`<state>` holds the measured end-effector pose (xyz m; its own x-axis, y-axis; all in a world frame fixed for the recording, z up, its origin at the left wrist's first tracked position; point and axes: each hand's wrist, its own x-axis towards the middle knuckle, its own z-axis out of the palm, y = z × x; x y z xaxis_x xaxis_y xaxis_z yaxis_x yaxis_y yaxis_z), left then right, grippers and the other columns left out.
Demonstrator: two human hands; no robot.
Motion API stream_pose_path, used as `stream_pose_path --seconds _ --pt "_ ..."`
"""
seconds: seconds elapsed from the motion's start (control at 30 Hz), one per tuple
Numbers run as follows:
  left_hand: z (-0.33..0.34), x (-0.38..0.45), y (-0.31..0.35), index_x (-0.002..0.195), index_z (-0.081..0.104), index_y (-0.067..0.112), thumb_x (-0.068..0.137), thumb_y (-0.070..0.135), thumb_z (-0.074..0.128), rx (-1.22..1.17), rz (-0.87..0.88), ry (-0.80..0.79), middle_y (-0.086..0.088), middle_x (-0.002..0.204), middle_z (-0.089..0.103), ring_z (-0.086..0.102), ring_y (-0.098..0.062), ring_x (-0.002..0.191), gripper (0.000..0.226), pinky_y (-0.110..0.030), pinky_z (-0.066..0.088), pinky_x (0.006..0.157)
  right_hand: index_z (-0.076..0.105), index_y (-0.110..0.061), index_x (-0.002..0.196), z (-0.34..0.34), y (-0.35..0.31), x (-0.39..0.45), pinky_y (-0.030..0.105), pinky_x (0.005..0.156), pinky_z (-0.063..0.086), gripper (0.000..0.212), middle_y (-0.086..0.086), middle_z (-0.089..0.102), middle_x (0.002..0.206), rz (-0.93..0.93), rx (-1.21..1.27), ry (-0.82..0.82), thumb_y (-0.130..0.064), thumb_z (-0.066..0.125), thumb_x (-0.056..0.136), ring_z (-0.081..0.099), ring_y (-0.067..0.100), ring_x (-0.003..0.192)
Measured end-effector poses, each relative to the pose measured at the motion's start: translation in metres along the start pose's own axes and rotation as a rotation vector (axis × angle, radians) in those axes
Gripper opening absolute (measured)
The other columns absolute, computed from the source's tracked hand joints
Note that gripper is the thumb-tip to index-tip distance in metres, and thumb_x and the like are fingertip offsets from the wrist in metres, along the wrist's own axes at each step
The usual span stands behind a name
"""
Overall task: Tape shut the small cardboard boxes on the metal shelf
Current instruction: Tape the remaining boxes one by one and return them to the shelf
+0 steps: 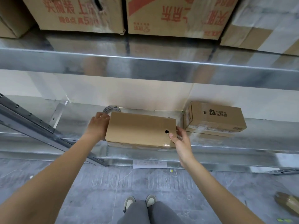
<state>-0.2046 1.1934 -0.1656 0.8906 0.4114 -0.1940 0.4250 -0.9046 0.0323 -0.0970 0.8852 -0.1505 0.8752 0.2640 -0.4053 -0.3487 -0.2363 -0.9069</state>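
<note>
1. We see a plain brown cardboard box (pixel 140 128) with one small black hole near its right end.
2. Right of that box, a second brown box (pixel 215 117) carries a black bag logo and black characters.
3. Behind that box's left end, a tape roll (pixel 111 109) looks grey and clear.
4. The metal shelf (pixel 242 138) under it is shiny silver-grey.
5. Above that box, large tan cartons (pixel 77 13) bear red printed characters.
6. Below it, the floor (pixel 97 191) is mottled grey; the trousers (pixel 145 212) are grey, the shoes (pixel 129 202) pale with dark trim.
</note>
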Motion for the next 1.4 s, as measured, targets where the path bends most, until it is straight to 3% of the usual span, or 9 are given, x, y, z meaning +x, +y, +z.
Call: stream_pose_path --seconds 0.13,0.27,0.4,0.53,0.7,0.8,0.93,1.07,1.4 --pt "0.005 0.002 -0.001 0.124 0.056 0.006 0.088 0.026 0.043 0.157 -0.006 0.055 -0.013 0.125 0.058 0.045 -0.033 0.122 0.044 -0.040 0.040 0.089 0.046 -0.026 0.131 -0.002 0.006 0.003 0.021 0.091 0.036 0.042 -0.016 0.050 0.114 0.020 0.005 -0.006 -0.016 0.062 0.094 0.051 0.000 0.104" --pt "-0.006 0.002 -0.035 0.125 0.053 0.012 0.091 0.019 0.056 0.173 -0.261 0.055 -0.012 0.130 0.055 0.046 -0.033 0.120 0.036 -0.040 0.039 0.091 0.049 -0.026 0.122 0.004 0.006 0.005 0.019 0.088 0.038 0.031 -0.022 0.054 0.103 0.037 0.046 0.031 -0.016 0.061 0.095 0.053 -0.003 0.095" --pt "-0.039 -0.008 -0.036 0.104 0.052 0.005 0.103 0.027 0.041 -0.491 -0.343 0.386 -0.013 0.099 0.066 0.059 -0.034 0.095 0.024 -0.044 0.044 0.079 0.049 -0.013 0.132 0.022 -0.001 0.004 0.024 0.093 0.038 0.038 -0.004 0.056 0.115 0.015 0.045 0.056 -0.014 0.060 0.095 0.051 0.012 0.108" --pt "-0.077 -0.028 0.033 0.100 0.050 0.009 0.104 0.031 0.043 -1.023 -0.216 0.412 0.006 0.073 0.067 0.058 -0.017 0.075 0.023 -0.025 0.041 0.069 0.050 -0.015 0.123 0.047 -0.011 0.002 0.020 0.085 0.040 0.032 -0.004 0.060 0.108 0.017 0.016 0.038 -0.013 0.062 0.093 0.056 0.018 0.108" --pt "-0.098 -0.051 0.128 0.097 0.047 0.006 0.105 0.018 0.040 -1.291 0.028 0.346 0.001 0.063 0.064 0.062 -0.011 0.062 0.016 -0.018 0.047 0.071 0.035 -0.012 0.146 0.049 -0.049 0.011 0.035 0.107 0.037 0.062 0.011 0.043 0.141 -0.007 -0.075 0.003 -0.022 0.065 0.092 0.044 0.022 0.129" --pt "-0.088 -0.069 0.158 0.092 0.044 0.008 0.104 0.015 0.041 -1.447 0.049 0.251 -0.001 0.064 0.062 0.061 -0.015 0.058 0.015 -0.019 0.049 0.069 0.053 -0.019 0.135 0.031 -0.087 0.009 0.031 0.101 0.042 0.042 0.001 0.056 0.134 -0.121 -0.054 -0.098 -0.034 0.056 0.096 0.053 0.013 0.120" --pt "-0.072 -0.083 0.174 0.094 0.046 -0.004 0.103 0.012 0.041 -1.465 0.082 0.217 -0.003 0.065 0.061 0.059 -0.018 0.058 0.019 -0.021 0.048 0.066 0.065 -0.026 0.123 0.011 -0.115 -0.003 0.025 0.090 0.049 0.054 -0.011 0.066 0.121 -0.159 -0.282 -0.399 -0.061 0.056 0.082 0.059 0.003 0.111" --pt "-0.069 -0.090 0.180 0.097 0.045 -0.007 0.103 0.015 0.042 -1.440 0.123 0.210 0.004 0.064 0.062 0.060 -0.019 0.060 0.023 -0.028 0.049 0.069 0.075 -0.020 0.100 0.002 -0.117 -0.007 0.007 0.073 0.045 0.021 -0.011 0.074 0.096 -0.244 -0.300 -0.455 -0.032 0.073 0.083 0.065 -0.007 0.089" --pt "-0.068 -0.111 0.187 0.096 0.052 0.020 0.097 0.043 0.046 -1.432 0.150 0.281 -0.001 0.058 0.065 0.058 -0.041 0.063 0.024 -0.051 0.046 0.071 0.067 0.006 0.100 0.005 -0.117 -0.023 0.028 0.084 0.055 0.016 0.018 0.068 0.094 -0.246 -0.199 -0.408 -0.006 0.064 0.090 0.063 0.017 0.082"
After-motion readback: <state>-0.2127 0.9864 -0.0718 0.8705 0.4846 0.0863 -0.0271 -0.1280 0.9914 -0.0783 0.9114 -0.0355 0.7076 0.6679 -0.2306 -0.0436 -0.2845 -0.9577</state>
